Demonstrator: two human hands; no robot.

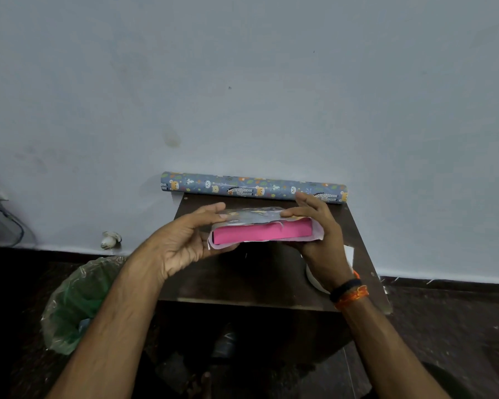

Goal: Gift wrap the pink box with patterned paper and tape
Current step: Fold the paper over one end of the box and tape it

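The pink box [260, 232] is held above the small dark table [242, 280], its near side bare and pink. Patterned paper [254, 215] covers its top and pale paper edges stick out at both ends. My left hand [185, 240] grips the left end, thumb on top and fingers underneath. My right hand [317, 234] grips the right end, thumb on the paper's top and fingers round the far side. A roll of blue animal-print wrapping paper [252, 188] lies along the wall at the table's back edge.
A white roll, possibly tape [314, 279], sits on the table partly hidden behind my right wrist. A green plastic bag [78, 303] stands on the dark floor at the left. Cables [0, 223] hang by the wall at far left.
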